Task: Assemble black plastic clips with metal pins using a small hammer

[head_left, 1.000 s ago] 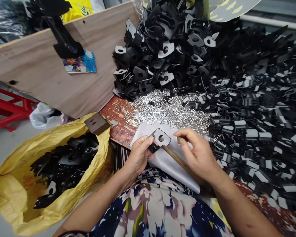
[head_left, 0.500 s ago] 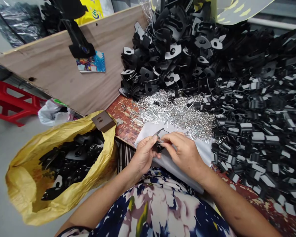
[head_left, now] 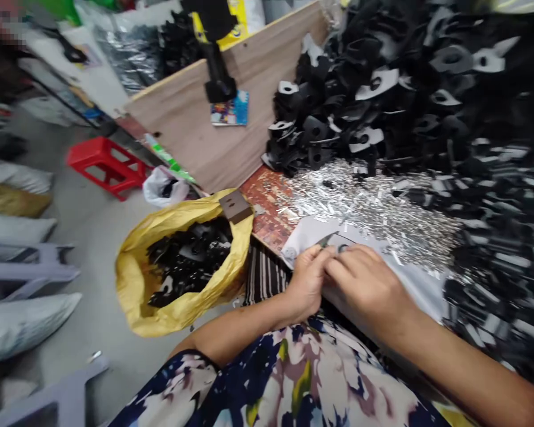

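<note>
My left hand (head_left: 306,283) and my right hand (head_left: 365,283) meet over a white cloth (head_left: 420,284) at the table's near edge. Both are closed on a small black flat part with a hole (head_left: 338,243), of which only the top edge shows between the fingers. Just behind them lies a spread of small silver pins (head_left: 360,201). Heaps of black flat plates (head_left: 374,89) and of small black clips (head_left: 502,237) fill the table beyond and to the right. The view is blurred by motion.
A yellow bag (head_left: 178,308) holding black parts stands open on the floor at my left, beside the table edge. A wooden board (head_left: 196,130) walls the table's left side. A red stool (head_left: 102,163), grey stools and sacks stand on the floor at left.
The view has swung left, showing more floor. My right hand came from the right onto the black part and now covers it together with the left hand; the wooden handle is out of sight.
</note>
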Action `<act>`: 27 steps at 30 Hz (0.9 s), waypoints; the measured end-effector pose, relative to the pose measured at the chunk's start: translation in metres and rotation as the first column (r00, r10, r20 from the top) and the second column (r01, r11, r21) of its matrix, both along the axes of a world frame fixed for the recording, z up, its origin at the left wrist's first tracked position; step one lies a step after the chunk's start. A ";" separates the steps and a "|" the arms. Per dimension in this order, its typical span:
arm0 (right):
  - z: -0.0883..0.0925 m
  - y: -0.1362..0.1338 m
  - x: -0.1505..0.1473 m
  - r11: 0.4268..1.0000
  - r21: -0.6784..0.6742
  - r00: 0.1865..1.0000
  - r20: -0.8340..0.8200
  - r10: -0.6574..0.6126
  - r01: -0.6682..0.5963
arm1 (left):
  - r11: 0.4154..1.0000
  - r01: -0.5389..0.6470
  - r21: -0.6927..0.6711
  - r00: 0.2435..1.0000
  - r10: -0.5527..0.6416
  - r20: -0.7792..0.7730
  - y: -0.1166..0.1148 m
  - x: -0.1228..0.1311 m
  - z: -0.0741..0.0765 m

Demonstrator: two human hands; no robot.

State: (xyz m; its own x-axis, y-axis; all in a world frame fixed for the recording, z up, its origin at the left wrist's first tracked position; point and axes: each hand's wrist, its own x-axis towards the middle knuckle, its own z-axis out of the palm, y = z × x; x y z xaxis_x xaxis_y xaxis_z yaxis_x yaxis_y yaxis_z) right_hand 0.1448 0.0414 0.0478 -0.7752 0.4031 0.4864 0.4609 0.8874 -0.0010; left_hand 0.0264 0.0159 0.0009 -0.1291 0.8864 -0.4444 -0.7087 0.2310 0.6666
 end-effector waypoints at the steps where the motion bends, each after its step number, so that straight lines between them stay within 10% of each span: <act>1: 0.000 0.003 0.004 0.998 -0.064 1.000 -0.014 0.009 -0.010 | 0.999 0.047 -0.001 0.999 -0.047 -0.012 0.000 -0.002 -0.002; 5: -0.006 0.008 0.013 0.986 -0.158 0.992 -0.109 -0.066 0.048 | 0.969 0.217 0.120 0.974 -0.206 -0.093 -0.006 -0.017 -0.012; 10: -0.025 -0.002 0.020 0.953 -0.299 0.981 -0.164 -0.108 0.055 | 0.948 0.268 0.174 0.815 -0.126 -0.565 -0.031 -0.057 -0.006; 16: -0.053 0.001 0.070 0.814 -0.345 0.851 0.426 -0.307 0.467 | 0.959 0.267 -0.096 0.662 -0.254 -0.705 -0.047 -0.101 -0.016; 22: -0.052 0.000 0.094 0.612 -0.556 0.816 0.491 -0.304 0.563 | 0.950 0.306 -0.067 0.494 -0.218 -0.842 -0.039 -0.066 -0.042; 27: -0.033 -0.023 0.103 0.791 -0.527 0.948 0.110 -0.298 0.310 | 0.963 0.266 -0.052 0.396 -0.158 -0.904 -0.039 -0.059 -0.047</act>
State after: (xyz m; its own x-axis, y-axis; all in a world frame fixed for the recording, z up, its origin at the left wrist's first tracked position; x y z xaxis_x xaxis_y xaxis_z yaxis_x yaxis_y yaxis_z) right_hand 0.2482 0.0182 0.0147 -0.5761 0.8097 0.1119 0.7122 0.5644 -0.4174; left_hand -0.0330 -0.0227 -0.0460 -0.2062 0.9715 -0.1173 0.3665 0.1879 0.9112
